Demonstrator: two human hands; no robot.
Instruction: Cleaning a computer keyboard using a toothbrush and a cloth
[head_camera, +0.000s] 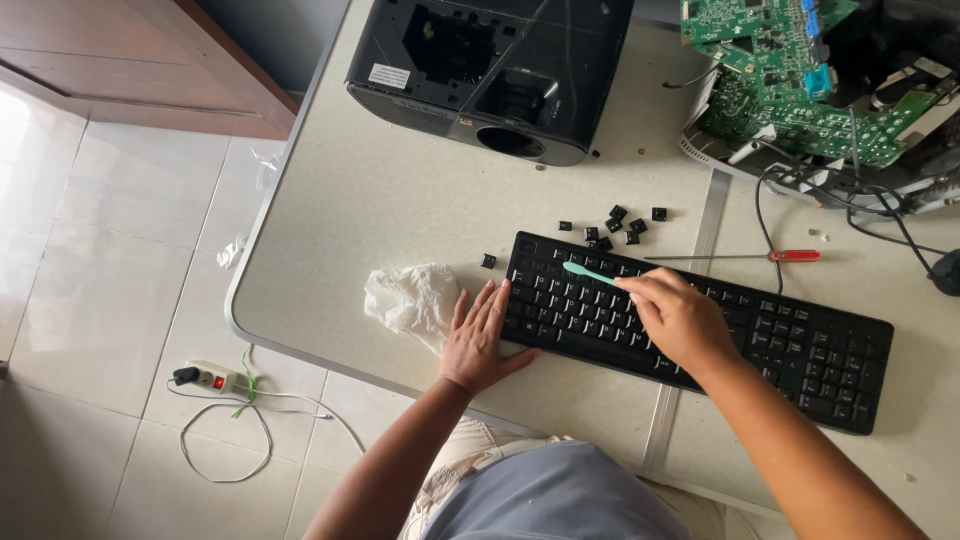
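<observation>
Teal brush (590, 272) pinched in right hand (680, 320) over keyboard (800, 345); left hand (480, 338) flat, fingers spread, at its left edge.

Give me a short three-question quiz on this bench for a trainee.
1. True or false: the left hand rests flat at the keyboard's end.
2. What does the right hand hold? A) green brush B) screwdriver C) tissue
3. Where do the loose keycaps lie?

Key: 1 true. 2 A. 3 On the table, just beyond the keyboard, before the black projector.
</observation>
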